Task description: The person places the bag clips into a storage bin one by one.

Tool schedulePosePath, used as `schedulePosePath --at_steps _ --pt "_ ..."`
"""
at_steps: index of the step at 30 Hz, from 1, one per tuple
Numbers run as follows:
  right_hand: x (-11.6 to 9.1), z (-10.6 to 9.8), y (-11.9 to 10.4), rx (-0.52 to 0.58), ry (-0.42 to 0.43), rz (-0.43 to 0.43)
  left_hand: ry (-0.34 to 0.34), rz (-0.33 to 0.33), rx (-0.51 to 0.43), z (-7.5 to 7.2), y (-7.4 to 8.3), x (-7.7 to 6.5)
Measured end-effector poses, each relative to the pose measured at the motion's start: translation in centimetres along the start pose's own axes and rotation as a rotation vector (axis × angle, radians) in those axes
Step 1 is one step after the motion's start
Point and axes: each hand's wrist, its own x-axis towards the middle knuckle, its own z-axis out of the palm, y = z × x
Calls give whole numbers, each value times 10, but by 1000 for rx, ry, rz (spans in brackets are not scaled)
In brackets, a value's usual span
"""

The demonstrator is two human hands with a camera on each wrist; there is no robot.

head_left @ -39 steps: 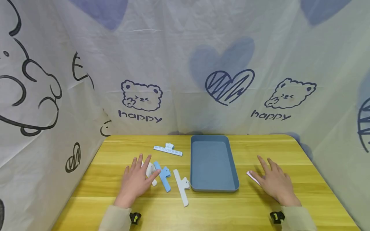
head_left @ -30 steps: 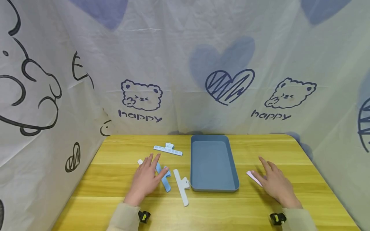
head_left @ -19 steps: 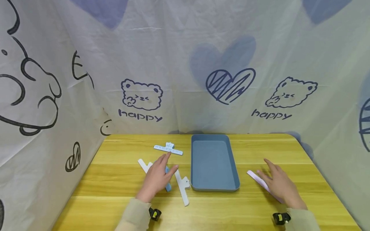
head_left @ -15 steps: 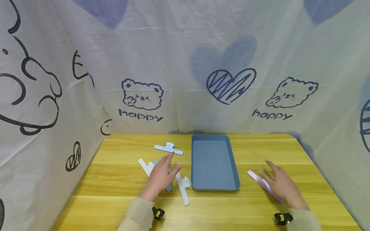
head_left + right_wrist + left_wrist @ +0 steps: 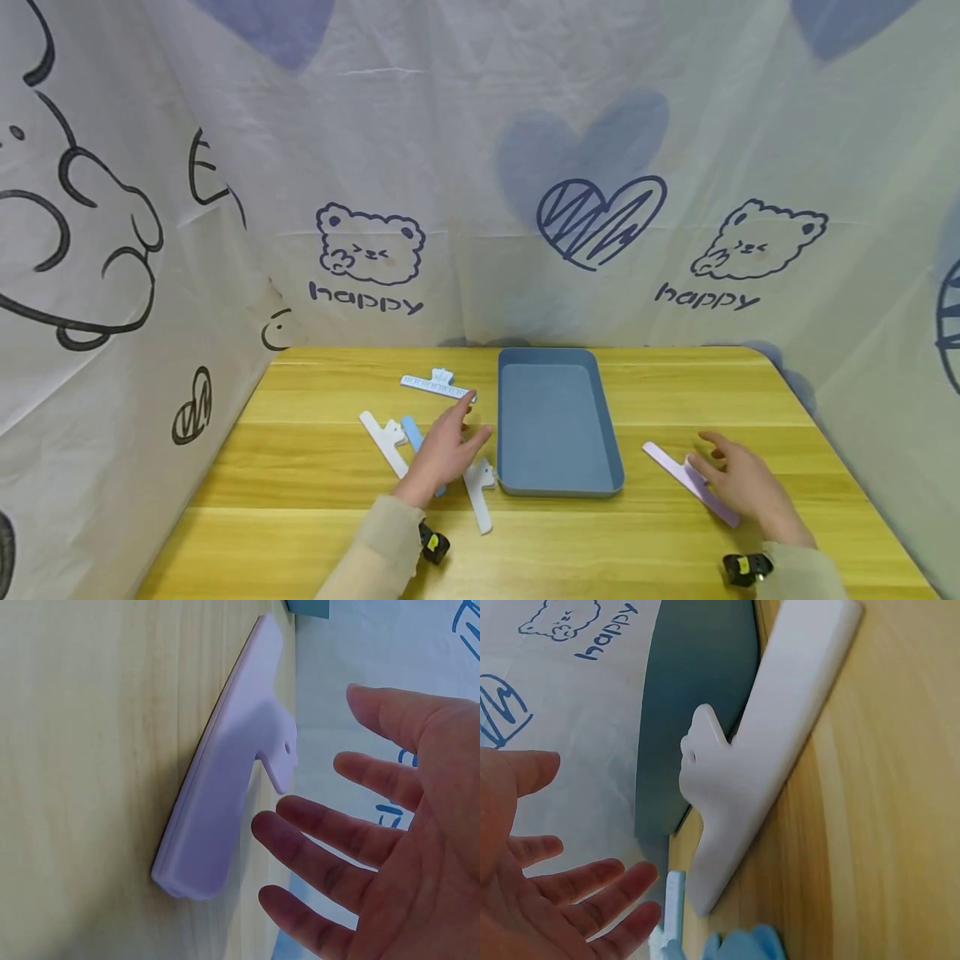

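Head camera: with twelve at the far edge of the table [image 5: 570,550], we find a person's right hand [image 5: 750,485] just beside a lilac clip [image 5: 682,476]. The clip lies at nine o'clock from that hand, its long axis running ten to four, between the hand and a blue-grey tray [image 5: 557,433]. The right hand is plainly the nearer one to it. Across the tray, the left hand [image 5: 444,447] hangs over a blue clip [image 5: 413,433], hiding much of it. We place a white clip by the tray [image 5: 478,495] at five o'clock from the left hand, another white clip [image 5: 384,444] at nine, and a pale patterned clip [image 5: 438,387] at twelve; whether the index fingertip touches that last one, we cannot tell.

Left wrist camera: we see the left hand released, fingers apart and nothing in them. The white clip by the tray lies at two o'clock from it, long axis one to seven, well clear of the fingertips.

Right wrist camera: the right hand is loose and holds nothing. We see the lilac clip at ten o'clock, its axis near twelve to six, humped side toward the fingers, no finger curled round it.
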Motion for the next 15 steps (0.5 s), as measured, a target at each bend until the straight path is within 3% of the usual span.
schedulePosePath --at_steps 10,15 --pt "1 -2 8 17 -47 45 8 -28 -232 12 -6 17" --pt "2 -2 11 4 -48 56 3 -39 -274 16 -7 21"
